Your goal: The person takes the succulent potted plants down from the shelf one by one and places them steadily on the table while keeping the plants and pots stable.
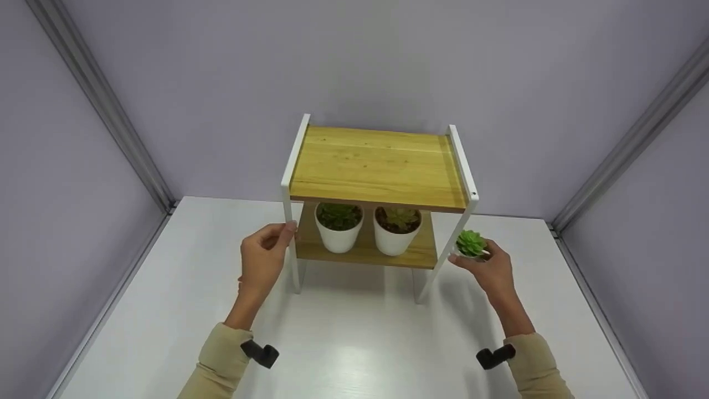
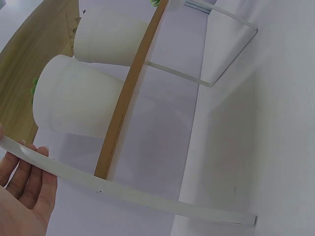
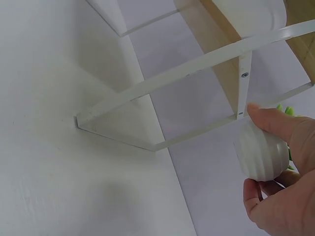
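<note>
Holding the ribbed pot (image 3: 263, 155), right-hand fingers (image 3: 252, 191) partly cover its succulent (image 1: 471, 243).

Succulent leaves (image 3: 289, 111) mostly hid., R-wrist view

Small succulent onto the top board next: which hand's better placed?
Right, probably: the right hand holds the small succulent, close to the right side of the shelf stand. The left hand grips the opposite white side frame.

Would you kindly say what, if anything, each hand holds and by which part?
The right hand grips the small white pot by its sides; the left hand grips the shelf by its left front upright.
</note>
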### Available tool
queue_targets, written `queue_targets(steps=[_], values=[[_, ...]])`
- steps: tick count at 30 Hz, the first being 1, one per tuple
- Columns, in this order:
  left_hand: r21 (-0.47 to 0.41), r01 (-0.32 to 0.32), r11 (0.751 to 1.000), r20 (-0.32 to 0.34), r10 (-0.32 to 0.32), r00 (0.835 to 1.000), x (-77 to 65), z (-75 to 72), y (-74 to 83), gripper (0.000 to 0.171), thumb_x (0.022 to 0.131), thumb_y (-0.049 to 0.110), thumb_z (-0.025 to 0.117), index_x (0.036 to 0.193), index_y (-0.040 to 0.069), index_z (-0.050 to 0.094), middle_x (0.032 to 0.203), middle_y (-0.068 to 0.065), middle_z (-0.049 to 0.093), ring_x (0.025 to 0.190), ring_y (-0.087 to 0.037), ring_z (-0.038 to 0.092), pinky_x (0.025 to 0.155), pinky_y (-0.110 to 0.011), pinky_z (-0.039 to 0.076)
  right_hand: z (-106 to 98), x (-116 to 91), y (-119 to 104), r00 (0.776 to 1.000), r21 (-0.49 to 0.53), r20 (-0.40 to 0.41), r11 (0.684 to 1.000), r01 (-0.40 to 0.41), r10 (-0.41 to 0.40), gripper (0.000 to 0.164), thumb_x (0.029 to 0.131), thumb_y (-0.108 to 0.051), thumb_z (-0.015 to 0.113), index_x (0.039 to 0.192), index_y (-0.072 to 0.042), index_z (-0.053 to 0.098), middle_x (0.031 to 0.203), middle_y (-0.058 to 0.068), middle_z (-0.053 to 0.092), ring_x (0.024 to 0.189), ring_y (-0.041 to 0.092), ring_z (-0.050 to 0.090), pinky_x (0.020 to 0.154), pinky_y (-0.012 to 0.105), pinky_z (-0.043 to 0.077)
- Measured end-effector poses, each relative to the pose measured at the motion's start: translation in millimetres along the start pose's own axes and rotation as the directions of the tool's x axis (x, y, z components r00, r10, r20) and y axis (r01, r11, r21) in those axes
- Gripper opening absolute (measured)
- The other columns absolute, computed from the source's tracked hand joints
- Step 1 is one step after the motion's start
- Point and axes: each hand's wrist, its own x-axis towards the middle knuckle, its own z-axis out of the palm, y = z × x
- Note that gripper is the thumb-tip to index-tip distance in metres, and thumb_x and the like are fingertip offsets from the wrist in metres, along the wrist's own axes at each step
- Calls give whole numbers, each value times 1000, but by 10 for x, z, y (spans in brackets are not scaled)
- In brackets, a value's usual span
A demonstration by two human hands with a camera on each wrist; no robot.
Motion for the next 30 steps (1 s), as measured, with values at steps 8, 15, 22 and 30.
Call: queue_targets(steps=[8,15,22,30], values=[[-6,3,1000,14,-2,1000,-12,-4,-8,40,101,40,70,108,2,78,101,-18,78,101,-25,75,88,-20,55,45,58,128,1000,10,-2,1000,-30,30,95,83,-38,91,158,-6,42,154,21,54,142,36,54,115,53,47],[-5,9,1000,8,-9,1000,-7,3,-3,39,101,39,70,108,2,79,101,-19,78,103,-29,75,88,-20,55,85,83,204,999,10,-14,999,-48,48,92,83,-36,91,156,-7,45,153,19,55,140,33,54,108,44,50],[6,2,1000,3,-2,1000,0,-3,-7,38,101,40,71,108,3,79,103,-19,78,102,-25,75,86,-20,55,154,81,246,999,21,10,999,-39,39,88,86,-33,89,157,-6,44,153,20,54,141,34,54,109,46,50],[19,14,1000,0,-14,1000,-9,-21,-17,32,101,41,71,106,11,81,106,-18,78,104,-28,74,86,-20,55,250,134,370,998,8,7,998,-66,66,88,85,-30,90,156,-3,44,154,23,53,143,37,53,114,52,48]])
